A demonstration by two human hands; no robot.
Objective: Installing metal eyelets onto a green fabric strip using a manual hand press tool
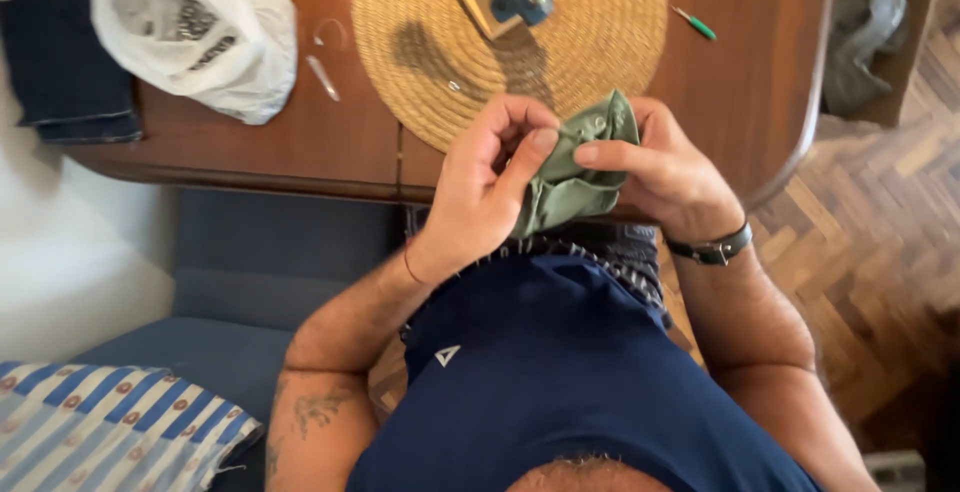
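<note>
Hands meet over the table edge, both working one bunched piece of green fabric (573, 167). Left hand (487, 187) comes up from a bent, tattooed forearm, wrist cocked back, fingers curled in — thumb and forefinger pinched together on the cloth's upper fold, right where the other hand's fingertips arrive. Right hand (655, 167) reaches in from the other side, a dark wristwatch (712, 249) strapped at the wrist, forefinger stretched flat across the fabric and the thumb tucked behind it, so the cloth is clamped between them. Whether anything thin sits in the left pinch is too small to tell.

Now the fabric itself — a dull sage green, crumpled into soft folds, one stitched edge standing up near the right knuckles, the rest hanging down between the two palms. It is held in the air just above the near rim of the wooden table (300, 142), in front of a round woven straw mat (430, 42).

Further off on the table: a white plastic bag (195, 27), folded dark denim (65, 52) at the far left corner, and a small green-handled tool (695, 23) beside the mat.
</note>
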